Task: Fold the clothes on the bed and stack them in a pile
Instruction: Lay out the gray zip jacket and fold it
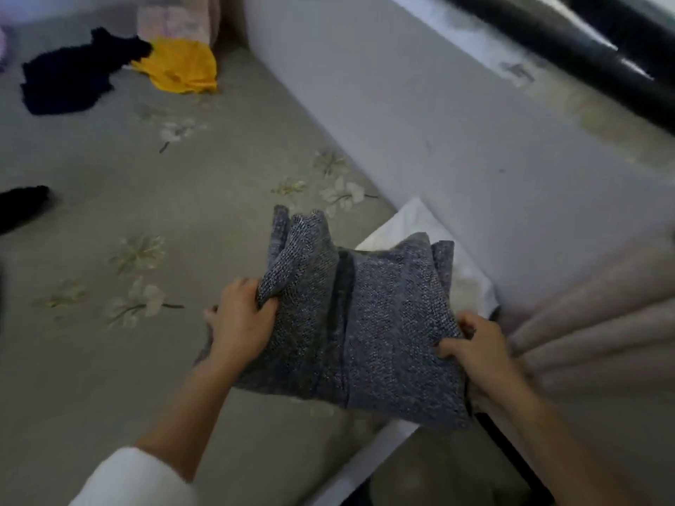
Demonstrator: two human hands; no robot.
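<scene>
One folded blue-grey knit garment (365, 323) is held up just above the bed (109, 199), near its right edge, with part of it over one white folded piece (412, 224) lying by the wall (438, 122). The left hand (241, 323) grips the garment's left side, its fingers (239, 288) curled and clamped on a bunched fold. The right hand (475, 345) pinches the right edge, with its fingers and thumb closed on the knit. A white sleeve (138, 480) covers the left forearm.

Farther out on the floral sheet lie three loose pieces. One dark navy garment (73, 74) touches one yellow garment (182, 65) at the far end, and one black piece (22, 206) is cut off at the left edge. A pink cloth (175, 20) sits beyond the yellow one. A pale ribbed blanket (591, 323) is bunched at the right.
</scene>
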